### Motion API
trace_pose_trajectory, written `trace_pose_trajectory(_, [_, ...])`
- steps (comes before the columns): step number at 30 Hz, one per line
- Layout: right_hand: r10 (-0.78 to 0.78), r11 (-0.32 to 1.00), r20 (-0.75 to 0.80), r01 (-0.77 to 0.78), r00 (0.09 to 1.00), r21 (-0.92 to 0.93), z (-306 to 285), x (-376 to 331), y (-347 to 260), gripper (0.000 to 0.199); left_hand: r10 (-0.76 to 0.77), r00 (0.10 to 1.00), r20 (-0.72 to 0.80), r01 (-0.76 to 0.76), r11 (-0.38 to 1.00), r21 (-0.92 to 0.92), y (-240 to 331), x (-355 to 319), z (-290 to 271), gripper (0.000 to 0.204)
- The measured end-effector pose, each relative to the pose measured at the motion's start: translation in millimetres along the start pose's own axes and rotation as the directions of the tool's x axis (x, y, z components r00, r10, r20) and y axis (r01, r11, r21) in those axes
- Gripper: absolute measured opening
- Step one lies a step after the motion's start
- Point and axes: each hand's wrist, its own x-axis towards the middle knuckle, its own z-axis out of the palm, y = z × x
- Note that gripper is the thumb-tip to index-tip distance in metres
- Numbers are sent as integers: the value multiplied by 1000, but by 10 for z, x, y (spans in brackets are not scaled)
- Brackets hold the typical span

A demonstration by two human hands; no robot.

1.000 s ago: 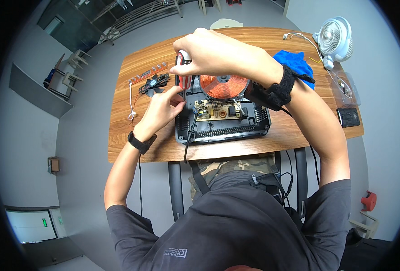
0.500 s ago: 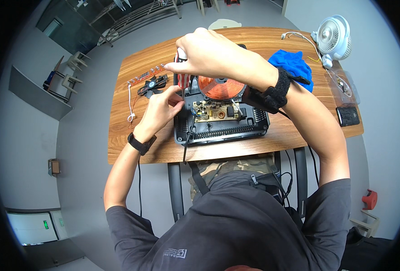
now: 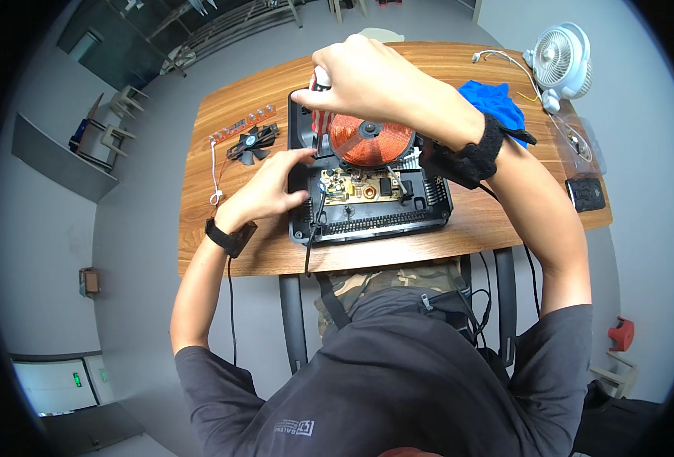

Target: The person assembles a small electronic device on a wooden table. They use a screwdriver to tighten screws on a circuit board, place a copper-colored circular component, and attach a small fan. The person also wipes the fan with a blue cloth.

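My right hand (image 3: 360, 80) grips a screwdriver (image 3: 321, 122) with a red and white striped handle, held upright with its shaft pointing down. Beneath it lies an opened induction cooker's black housing (image 3: 383, 225), holding a round copper coil (image 3: 371, 142) and a tan circuit board (image 3: 361, 186). The screwdriver's tip is by the housing's left part, left of the coil; I cannot make out what it touches. My left hand (image 3: 268, 186) rests at the housing's left edge, thumb and fingers apart, fingertips close to the screwdriver's shaft. A black cord (image 3: 309, 255) hangs over the housing's front left.
Left of the housing lie a black cooling fan (image 3: 255, 143) and a narrow orange circuit strip (image 3: 242, 126) with a white cable. On the right are a blue cloth (image 3: 495, 107), a white desk fan (image 3: 562, 61), a clear plastic tray (image 3: 578, 145) and a black flat box (image 3: 585, 196).
My left hand has gone from pinched fingers beside the shaft to spread fingers. My right hand and the screwdriver have shifted slightly up and to the right.
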Motion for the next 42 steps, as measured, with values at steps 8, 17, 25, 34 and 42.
trace_pose_trajectory(8, [54,998,44,-53,998,-14,75,27,143,48,-117,987,108,120,992,-25,40,10,227,127])
trace_pose_trajectory(17, [33,998,103,-39,994,55,227,154,338,48,-157,984,78,167,977,-130,14,74,297,130])
trace_pose_trajectory(25, [35,992,103,-47,994,113,317,172,419,49,-172,983,67,181,969,-171,19,108,288,127])
trace_pose_trajectory(34, [0,989,78,-11,997,148,310,145,433,48,-160,986,53,168,961,-218,-11,111,311,127])
trace_pose_trajectory(42, [-27,983,168,-5,985,186,361,160,335,48,-172,985,33,175,959,-224,-29,102,341,127])
